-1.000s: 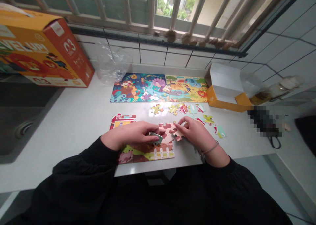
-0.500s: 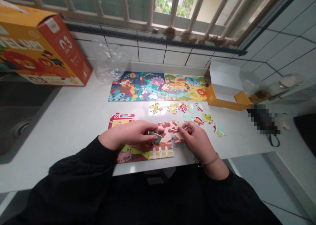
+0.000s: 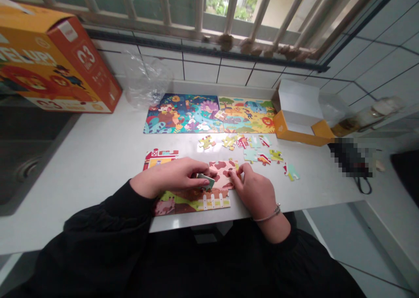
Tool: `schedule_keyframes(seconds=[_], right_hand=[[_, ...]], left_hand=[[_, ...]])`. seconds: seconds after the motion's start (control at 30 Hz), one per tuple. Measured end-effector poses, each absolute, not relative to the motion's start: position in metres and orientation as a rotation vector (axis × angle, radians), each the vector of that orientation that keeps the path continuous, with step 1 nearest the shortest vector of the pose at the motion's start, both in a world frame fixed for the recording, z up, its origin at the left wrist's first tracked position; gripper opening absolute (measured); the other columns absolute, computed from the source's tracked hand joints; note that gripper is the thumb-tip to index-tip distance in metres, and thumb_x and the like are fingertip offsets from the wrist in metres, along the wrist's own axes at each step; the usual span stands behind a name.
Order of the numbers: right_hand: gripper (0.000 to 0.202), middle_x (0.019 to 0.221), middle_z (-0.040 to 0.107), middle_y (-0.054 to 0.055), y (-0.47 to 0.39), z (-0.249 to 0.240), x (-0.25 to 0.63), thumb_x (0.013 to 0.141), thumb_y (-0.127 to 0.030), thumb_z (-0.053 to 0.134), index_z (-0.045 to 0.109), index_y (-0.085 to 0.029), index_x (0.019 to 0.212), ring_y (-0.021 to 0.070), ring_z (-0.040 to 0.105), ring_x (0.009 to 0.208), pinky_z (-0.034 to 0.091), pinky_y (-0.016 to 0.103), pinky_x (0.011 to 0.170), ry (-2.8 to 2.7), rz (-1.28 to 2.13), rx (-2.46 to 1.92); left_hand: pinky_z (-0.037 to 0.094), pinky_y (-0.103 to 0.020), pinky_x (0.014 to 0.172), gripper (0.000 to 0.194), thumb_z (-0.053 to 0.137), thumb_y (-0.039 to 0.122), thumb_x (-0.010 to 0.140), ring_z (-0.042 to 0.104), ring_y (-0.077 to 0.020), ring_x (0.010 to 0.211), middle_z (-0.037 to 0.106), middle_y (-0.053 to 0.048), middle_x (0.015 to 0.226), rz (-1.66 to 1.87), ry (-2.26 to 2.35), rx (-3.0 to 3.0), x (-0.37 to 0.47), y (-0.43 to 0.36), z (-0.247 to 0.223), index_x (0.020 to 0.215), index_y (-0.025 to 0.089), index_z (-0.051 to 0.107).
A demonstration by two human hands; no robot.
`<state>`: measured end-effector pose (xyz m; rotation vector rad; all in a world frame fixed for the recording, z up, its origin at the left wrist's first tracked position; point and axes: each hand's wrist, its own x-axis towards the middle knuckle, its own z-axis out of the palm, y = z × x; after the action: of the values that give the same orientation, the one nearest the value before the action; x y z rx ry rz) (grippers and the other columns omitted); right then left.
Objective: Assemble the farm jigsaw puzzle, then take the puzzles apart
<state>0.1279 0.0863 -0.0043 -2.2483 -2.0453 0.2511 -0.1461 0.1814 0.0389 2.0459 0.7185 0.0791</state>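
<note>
The farm puzzle lies partly joined on the counter, near its front edge. Its lower strip, with the pig and the white fence, is together, and so is much of the brown-spotted pink area above; part of the barn shows at its upper left. The left hand covers its middle, so the joins there cannot be told. Along its far side the outline is uneven, and roughly nine loose pieces lie beyond it and to its right, some in light green, some with red barn parts, none attached to it.

Farther beyond the farm puzzle, a blue night-forest puzzle and a yellow savanna puzzle look complete, side by side, with a small pale piece resting across their border. An open orange box stands to the far right of the farm puzzle.

Over the farm puzzle, the left hand pinches a greenish piece between thumb and fingers. The right hand has its thumb and fingertips drawn together on the spotted piece at the right edge.

Compared with half a second ago, the right hand is farther left, and the grey gap that showed beside the spotted piece is no longer visible.
</note>
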Motion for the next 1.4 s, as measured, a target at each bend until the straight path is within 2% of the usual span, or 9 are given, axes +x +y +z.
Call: schedule_keyframes(seconds=[0.17, 0.33, 0.43, 0.7, 0.9, 1.0, 1.07, 1.23, 1.4], right_hand=[[0.034, 0.078, 0.074, 0.009, 0.087, -0.003, 0.129, 0.116, -0.056, 0.056, 0.065, -0.023, 0.111, 0.0232, 0.068, 0.068, 0.022, 0.032, 0.060, -2.051, 0.287, -2.245], [0.034, 0.079, 0.074, 0.008, 0.087, -0.003, 0.130, 0.118, -0.052, 0.051, 0.064, -0.023, 0.106, 0.0215, 0.066, 0.066, 0.023, 0.032, 0.061, -2.007, 0.310, -2.226], [0.033, 0.077, 0.073, 0.007, 0.088, -0.004, 0.130, 0.117, -0.052, 0.053, 0.064, -0.023, 0.105, 0.0207, 0.064, 0.065, 0.023, 0.032, 0.062, -1.979, 0.308, -2.220], [0.029, 0.075, 0.071, 0.004, 0.087, -0.008, 0.128, 0.115, -0.047, 0.060, 0.067, -0.021, 0.103, 0.0172, 0.059, 0.060, 0.021, 0.030, 0.061, -1.957, 0.202, -2.225], [0.028, 0.072, 0.070, 0.002, 0.086, -0.012, 0.129, 0.114, -0.045, 0.063, 0.068, -0.021, 0.101, 0.0161, 0.058, 0.058, 0.020, 0.029, 0.059, -1.953, 0.138, -2.201], [0.027, 0.072, 0.070, 0.002, 0.086, -0.013, 0.130, 0.114, -0.045, 0.063, 0.068, -0.022, 0.100, 0.0161, 0.058, 0.057, 0.021, 0.029, 0.059, -1.949, 0.141, -2.180], [0.027, 0.071, 0.070, 0.002, 0.086, -0.014, 0.131, 0.114, -0.044, 0.063, 0.068, -0.022, 0.100, 0.0165, 0.058, 0.057, 0.022, 0.029, 0.059, -1.945, 0.149, -2.170], [0.025, 0.070, 0.070, 0.002, 0.086, -0.014, 0.132, 0.112, -0.042, 0.062, 0.068, -0.022, 0.098, 0.0177, 0.061, 0.058, 0.023, 0.029, 0.059, -1.921, 0.153, -2.138], [0.027, 0.070, 0.070, 0.002, 0.085, -0.017, 0.136, 0.112, -0.044, 0.059, 0.068, -0.023, 0.096, 0.0191, 0.063, 0.060, 0.025, 0.030, 0.060, -1.893, 0.215, -2.066]], left_hand=[[0.052, -0.030, 0.076, 0.047, 0.068, 0.065, 0.105, 0.074, -0.0231, 0.089, 0.084, -0.009, 0.104, 0.155, 0.722, 1.982, -0.148, 0.183, 0.043, 0.109, 0.019, 0.080], [0.043, -0.028, 0.060, 0.047, 0.067, 0.065, 0.103, 0.062, -0.0173, 0.063, 0.069, -0.001, 0.072, 0.358, 1.102, 1.849, -0.155, 0.190, 0.039, 0.101, 0.018, 0.076], [0.041, -0.028, 0.056, 0.043, 0.064, 0.062, 0.103, 0.055, -0.0155, 0.055, 0.064, 0.001, 0.066, 0.409, 1.203, 1.757, -0.158, 0.192, 0.037, 0.101, 0.019, 0.072], [0.040, -0.027, 0.054, 0.041, 0.065, 0.058, 0.100, 0.056, -0.0155, 0.054, 0.066, -0.001, 0.064, 0.293, 1.140, 1.750, -0.157, 0.192, 0.038, 0.094, 0.019, 0.077], [0.038, -0.027, 0.051, 0.038, 0.070, 0.054, 0.098, 0.053, -0.0143, 0.051, 0.066, -0.001, 0.064, 0.369, 1.174, 1.713, -0.158, 0.195, 0.032, 0.103, 0.019, 0.083], [0.039, -0.025, 0.049, 0.035, 0.074, 0.050, 0.096, 0.056, -0.0143, 0.051, 0.067, 0.001, 0.067, 0.500, 1.193, 1.637, -0.158, 0.196, 0.027, 0.113, 0.020, 0.080], [0.039, -0.024, 0.047, 0.033, 0.077, 0.048, 0.094, 0.056, -0.0140, 0.050, 0.067, 0.001, 0.067, 0.547, 1.206, 1.596, -0.158, 0.196, 0.025, 0.113, 0.021, 0.077], [0.033, -0.025, 0.041, 0.030, 0.070, 0.047, 0.099, 0.050, -0.0150, 0.040, 0.063, 0.002, 0.060, 0.535, 1.330, 1.533, -0.157, 0.193, 0.028, 0.114, 0.022, 0.076], [0.045, -0.029, 0.054, 0.031, 0.069, 0.047, 0.097, 0.063, -0.0190, 0.060, 0.075, -0.003, 0.079, 0.760, 1.526, 1.656, -0.168, 0.203, 0.028, 0.110, 0.021, 0.081]])
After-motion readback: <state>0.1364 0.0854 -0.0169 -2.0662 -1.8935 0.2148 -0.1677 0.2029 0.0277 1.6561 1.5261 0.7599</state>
